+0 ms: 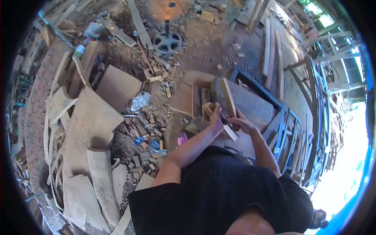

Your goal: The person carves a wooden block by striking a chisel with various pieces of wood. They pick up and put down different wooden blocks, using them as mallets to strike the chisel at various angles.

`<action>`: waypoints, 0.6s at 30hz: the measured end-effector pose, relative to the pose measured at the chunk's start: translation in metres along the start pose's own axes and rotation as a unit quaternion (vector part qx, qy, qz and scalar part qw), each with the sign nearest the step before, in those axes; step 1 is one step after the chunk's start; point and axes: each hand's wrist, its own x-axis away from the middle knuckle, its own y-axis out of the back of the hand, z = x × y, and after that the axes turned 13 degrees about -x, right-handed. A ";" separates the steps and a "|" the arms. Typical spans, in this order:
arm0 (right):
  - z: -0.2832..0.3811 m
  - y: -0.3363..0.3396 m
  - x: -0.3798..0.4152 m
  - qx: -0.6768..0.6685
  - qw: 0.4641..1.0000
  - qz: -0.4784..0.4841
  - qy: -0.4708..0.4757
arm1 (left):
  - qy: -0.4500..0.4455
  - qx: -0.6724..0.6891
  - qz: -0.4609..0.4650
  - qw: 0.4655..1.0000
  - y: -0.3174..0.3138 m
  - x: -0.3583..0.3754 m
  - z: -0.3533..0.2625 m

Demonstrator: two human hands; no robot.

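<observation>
My left hand [215,116] is closed around a hand tool with a dark handle [223,119]; its exact kind is hard to make out. Beside it, my right hand [243,123] has its fingers curled at the lower end of a narrow wooden board [228,96], which stands up at a tilt. Under both hands a pale, flat piece [231,133] juts out toward my body, partly covered by the fingers. Just beyond my left hand are short wooden blocks [205,96].
Wood chips and offcuts [147,129] litter the ground. Large curved wooden slabs [88,121] lie at left. A spoked metal wheel [167,42] is ahead, near a glowing fire spot [167,16]. Long planks [279,64] and a dark metal frame [256,89] lie at right.
</observation>
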 end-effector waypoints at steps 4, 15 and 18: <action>-0.023 0.027 0.037 -0.069 0.994 -0.028 -0.079 | 0.109 -0.086 0.016 0.990 -0.001 0.013 0.033; -0.073 0.049 0.073 -0.137 0.982 -0.116 0.057 | -0.072 -0.415 0.116 0.899 0.047 -0.016 0.051; -0.073 0.055 0.082 -0.143 0.973 -0.165 0.071 | -0.412 -0.683 0.022 0.602 0.060 0.011 0.021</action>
